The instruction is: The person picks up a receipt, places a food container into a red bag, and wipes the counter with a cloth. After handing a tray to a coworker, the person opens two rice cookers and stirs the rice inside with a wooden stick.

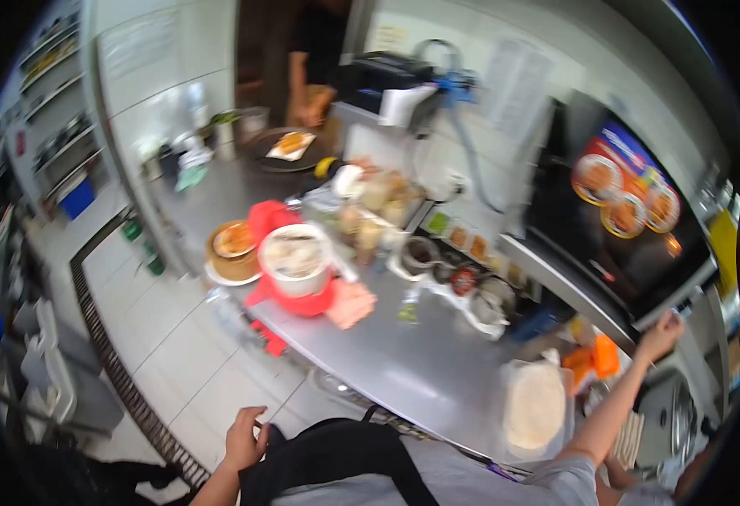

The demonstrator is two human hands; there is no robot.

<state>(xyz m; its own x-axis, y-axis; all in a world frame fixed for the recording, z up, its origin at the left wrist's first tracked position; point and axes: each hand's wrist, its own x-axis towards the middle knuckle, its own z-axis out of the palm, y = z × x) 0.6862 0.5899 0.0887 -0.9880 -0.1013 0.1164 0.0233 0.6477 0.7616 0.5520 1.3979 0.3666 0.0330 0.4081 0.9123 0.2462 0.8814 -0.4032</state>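
My left hand [246, 438] is over the tiled floor near the counter's front edge, fingers apart, holding nothing. On the far right my right hand [660, 336] reaches out with its fingers closed, at the lower corner of a black panel [594, 244] bearing food pictures. A small dark piece shows at its fingertips, too blurred to name. Below that arm, a clear plastic tub [536, 406] of pale, flour-like contents sits on the counter. Orange-capped containers [594, 357] stand between the tub and my right hand.
On the steel counter [387, 358] are a white bowl [296, 260] on a red cloth or holder, a food bowl [233, 239] and sauce containers [421, 253]. A person [318, 63] stands in the doorway. Another person's arm shows at bottom right. Grey bins [58, 371] line the left.
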